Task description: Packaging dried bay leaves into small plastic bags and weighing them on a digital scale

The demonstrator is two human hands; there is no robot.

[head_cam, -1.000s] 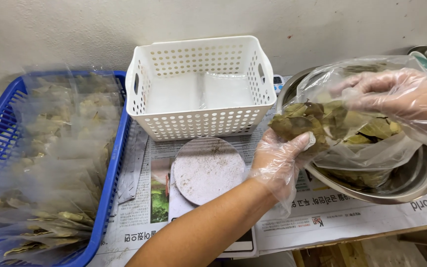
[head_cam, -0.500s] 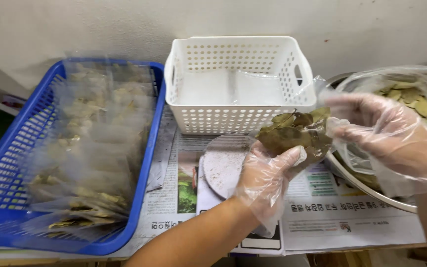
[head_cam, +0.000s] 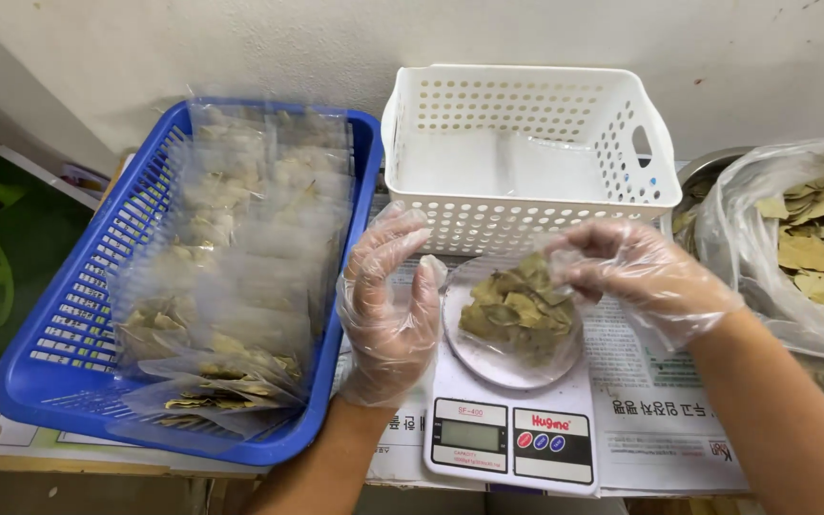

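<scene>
**Weighing dried leaves: right hand on the pile, left hand off**

Nearest, at 6 o'clock: white digital scale point(head_cam: 511, 420), display and buttons facing the person, round pan at its far end.

Leaf pile point(head_cam: 519, 307) sits on the pan, roughly centred, no clear long axis.

Right hand point(head_cam: 643, 278), in a clear plastic glove, comes in from 3 o'clock. Fingertips pinched loosely at the pile's 2 o'clock edge, touching the top leaves; whether it has hold of any I can't tell. It's the closer hand.

Left hand point(head_cam: 391, 305), also gloved, is upright at the pile's 9 o'clock, just beside the pan. Fingers spread, palm toward the pile, holding nothing.

Blue basket point(head_cam: 40, 353) of clear bagged leaves at 9 o'clock. Bag of loose leaves point(head_cam: 817, 253) in a metal bowl at 3 o'clock. Farthest, at 12 o'clock: white perforated basket point(head_cam: 526, 153) against the wall.
</scene>
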